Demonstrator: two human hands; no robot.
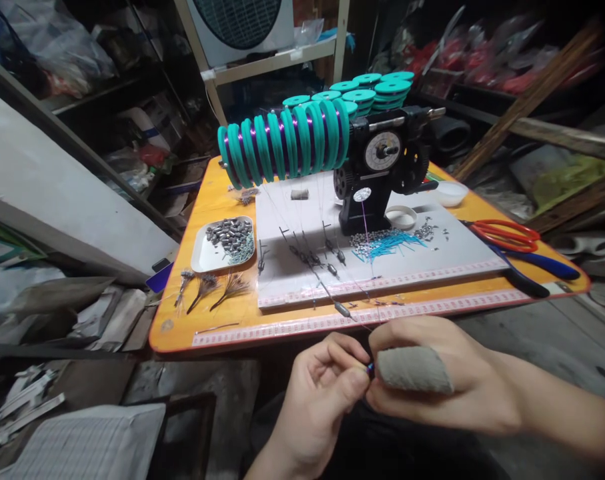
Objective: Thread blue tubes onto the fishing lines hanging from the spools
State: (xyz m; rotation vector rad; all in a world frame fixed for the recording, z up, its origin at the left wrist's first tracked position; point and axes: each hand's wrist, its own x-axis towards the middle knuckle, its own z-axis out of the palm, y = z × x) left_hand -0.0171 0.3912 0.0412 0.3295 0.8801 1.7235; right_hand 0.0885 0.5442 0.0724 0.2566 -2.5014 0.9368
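Observation:
Near the table's front edge, my left hand (322, 393) pinches a tiny purple-blue piece (370, 369) between thumb and fingertips. It is too small to name. My right hand (447, 380) is closed up against it, with grey tape (415, 370) wrapped on one finger; what its fingertips grip is hidden. A fishing line with a grey sinker (342, 309) runs down to both hands. More sinkers (312, 257) hang on lines from a row of teal spools (287, 143) wound with purple line. These spools sit on a black winding machine (365, 207).
On the orange table (177, 323) lie a white tray (197, 257) of sinkers, bundles of thin hooks or wires (232, 287), blue strips (395, 247) and red- and blue-handled pliers (522, 250). More teal spools (359, 97) stand behind. A measuring tape (282, 330) follows the front edge.

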